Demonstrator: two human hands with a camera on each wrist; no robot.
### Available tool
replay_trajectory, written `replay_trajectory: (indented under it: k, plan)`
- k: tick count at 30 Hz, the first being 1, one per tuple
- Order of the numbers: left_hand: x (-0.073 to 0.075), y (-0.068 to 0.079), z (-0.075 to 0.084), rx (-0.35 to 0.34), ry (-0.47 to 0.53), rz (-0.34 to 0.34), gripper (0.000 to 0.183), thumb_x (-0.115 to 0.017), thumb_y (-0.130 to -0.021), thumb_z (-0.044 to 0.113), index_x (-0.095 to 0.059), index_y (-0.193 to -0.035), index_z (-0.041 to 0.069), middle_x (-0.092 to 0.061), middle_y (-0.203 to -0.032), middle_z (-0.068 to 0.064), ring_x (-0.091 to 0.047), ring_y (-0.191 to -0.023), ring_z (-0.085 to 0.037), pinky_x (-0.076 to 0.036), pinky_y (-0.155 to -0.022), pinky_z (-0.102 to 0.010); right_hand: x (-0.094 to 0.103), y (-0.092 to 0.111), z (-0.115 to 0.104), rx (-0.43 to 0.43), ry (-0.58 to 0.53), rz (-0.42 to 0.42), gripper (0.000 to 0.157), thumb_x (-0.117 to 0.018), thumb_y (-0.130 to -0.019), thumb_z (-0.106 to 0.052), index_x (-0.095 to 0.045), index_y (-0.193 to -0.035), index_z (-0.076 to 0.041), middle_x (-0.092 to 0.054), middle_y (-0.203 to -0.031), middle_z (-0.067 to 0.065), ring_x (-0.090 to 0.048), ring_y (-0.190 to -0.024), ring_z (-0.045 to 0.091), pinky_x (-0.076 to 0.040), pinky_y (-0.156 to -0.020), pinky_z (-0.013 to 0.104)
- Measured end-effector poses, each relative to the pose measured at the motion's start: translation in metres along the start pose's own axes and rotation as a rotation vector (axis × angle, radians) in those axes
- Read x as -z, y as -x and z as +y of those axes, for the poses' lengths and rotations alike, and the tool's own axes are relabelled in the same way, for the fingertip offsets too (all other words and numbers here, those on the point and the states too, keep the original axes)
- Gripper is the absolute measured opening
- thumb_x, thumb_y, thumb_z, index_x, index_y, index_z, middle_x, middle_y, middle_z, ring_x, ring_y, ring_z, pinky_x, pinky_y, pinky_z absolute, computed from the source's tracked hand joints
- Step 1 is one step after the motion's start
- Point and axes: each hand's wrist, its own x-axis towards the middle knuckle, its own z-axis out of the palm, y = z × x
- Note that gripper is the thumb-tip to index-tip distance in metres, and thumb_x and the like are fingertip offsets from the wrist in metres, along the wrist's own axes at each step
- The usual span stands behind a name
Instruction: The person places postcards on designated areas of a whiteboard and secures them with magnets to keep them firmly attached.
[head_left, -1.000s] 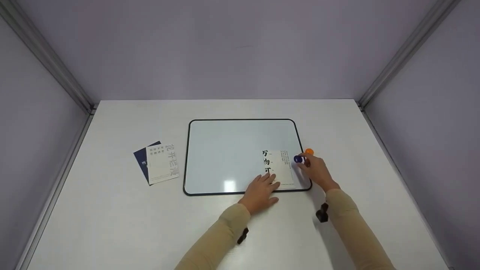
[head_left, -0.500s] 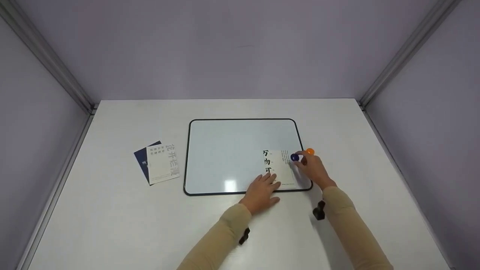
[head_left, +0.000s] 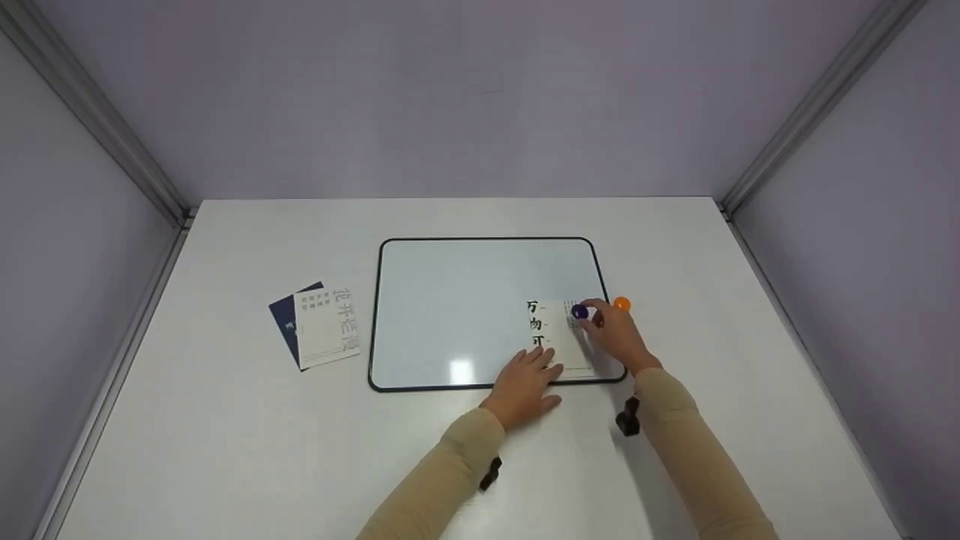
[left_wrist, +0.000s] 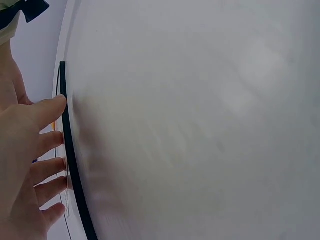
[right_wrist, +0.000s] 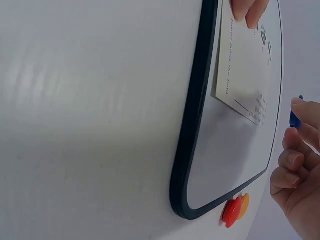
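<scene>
A framed whiteboard lies on the table, with a white printed card on its lower right part. My left hand, fingers spread, rests at the board's front edge with its fingertips on the card's lower left. In the left wrist view, that hand reaches over the dark rim. My right hand pinches a round blue magnet between thumb and finger, over the card's upper right part. In the right wrist view, the blue magnet shows edge-on between the fingertips, above the board.
An orange magnet sits just right of the board; a red magnet lies beside it, hidden in the head view. Left of the board, a white card overlaps a dark blue card. Walls border the table's back and sides.
My right hand has moved left with the blue magnet, from near the board's right edge to over the card's upper right. My left hand has stayed in place on the card.
</scene>
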Motion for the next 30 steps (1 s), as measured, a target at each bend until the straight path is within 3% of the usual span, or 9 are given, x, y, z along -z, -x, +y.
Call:
replay_trajectory:
  k: [12,20,30]
  plan:
    - [-0.001,0.000,-0.001,-0.017,0.003,0.023,0.053,-0.050,-0.096,0.048,-0.048,-0.142,0.022,-0.042,-0.154,-0.003,-0.039,-0.144,-0.021,-0.033,-0.120,-0.037,-0.006,-0.007,-0.009,-0.001,-0.007,0.012,0.038,-0.062,-0.094,-0.018,-0.057,-0.130,-0.008,-0.065,-0.090,0.015,-0.054,-0.075,0.019,-0.046,-0.065,0.027]
    - [-0.002,-0.002,0.000,-0.011,-0.012,0.033,0.051,-0.052,-0.096,0.047,-0.050,-0.140,0.022,-0.044,-0.153,-0.002,-0.040,-0.143,-0.020,-0.035,-0.119,-0.036,-0.011,-0.011,-0.011,0.000,-0.038,0.027,0.040,-0.061,-0.094,-0.018,-0.055,-0.133,-0.007,-0.062,-0.083,0.013,-0.052,-0.068,0.017,-0.043,-0.060,0.022]
    - [-0.002,-0.002,0.000,-0.005,-0.021,0.040,0.051,-0.053,-0.095,0.046,-0.050,-0.140,0.022,-0.044,-0.153,-0.002,-0.041,-0.143,-0.019,-0.036,-0.118,-0.035,-0.010,-0.015,-0.015,0.005,-0.043,0.035,0.039,-0.059,-0.095,-0.014,-0.053,-0.134,-0.007,-0.062,-0.084,0.013,-0.052,-0.072,0.019,-0.044,-0.063,0.023]
